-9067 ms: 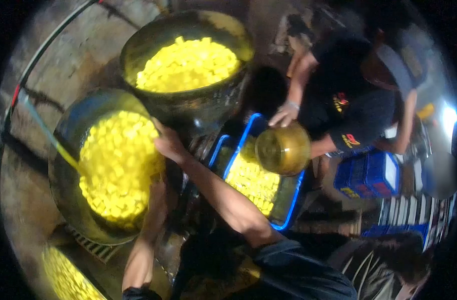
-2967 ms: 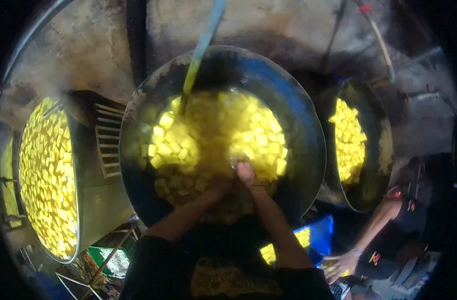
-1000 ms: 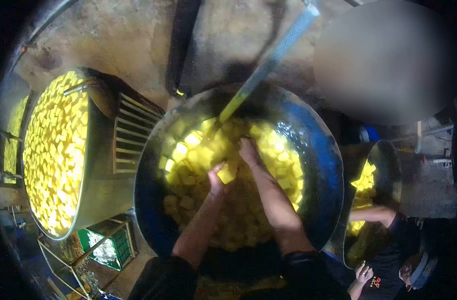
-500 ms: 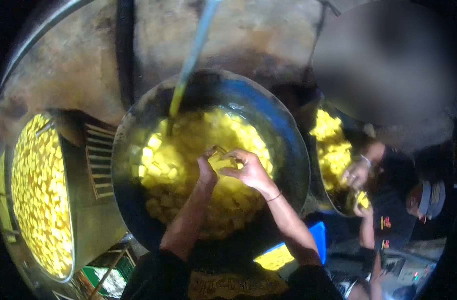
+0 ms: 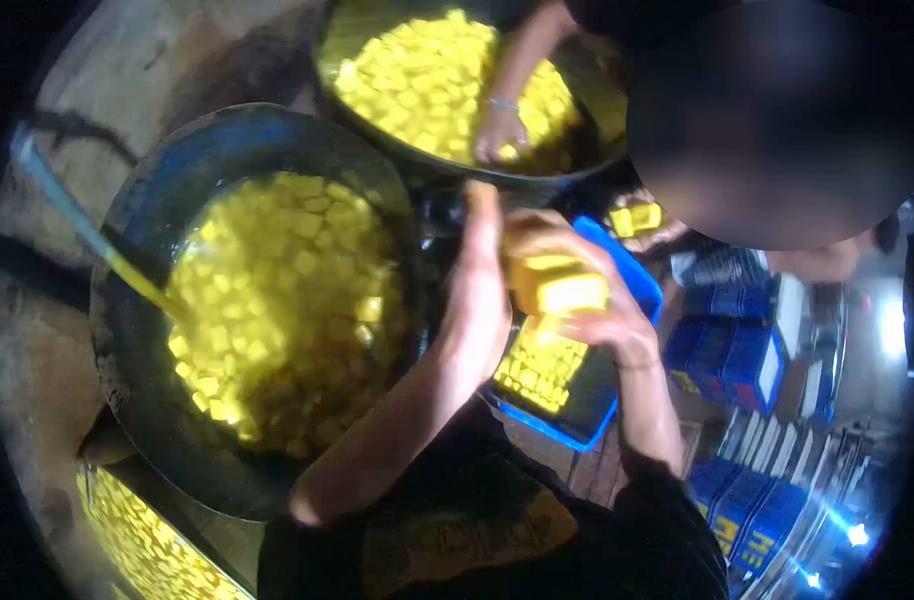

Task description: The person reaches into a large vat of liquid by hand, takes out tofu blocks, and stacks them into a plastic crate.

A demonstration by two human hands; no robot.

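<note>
Several yellow tofu blocks (image 5: 572, 290) are in my right hand (image 5: 612, 300), its fingers curled over them and its thumb below, above a blue crate (image 5: 602, 425). My left hand (image 5: 485, 250) is beside them, seen nearly edge-on and stretched out; whether it touches the blocks I cannot tell. Inside the crate, rows of yellow tofu blocks (image 5: 542, 370) lie under my hands. On the left stands a large dark wok (image 5: 127, 330) of yellow liquid with many tofu blocks (image 5: 277, 260) in it.
A blue pole with a yellow lower end (image 5: 87, 230) leans in the wok. Behind is another pan (image 5: 332, 60) of tofu, with a co-worker's hand (image 5: 502, 130) in it. Blue crates (image 5: 722, 350) stand at right. A tofu-filled vat (image 5: 162, 540) is at lower left.
The view has swung right. My hands have gone from above the wok to above the blue crate. Both were at the tofu blocks; now my left hand is stretched out beside them.
</note>
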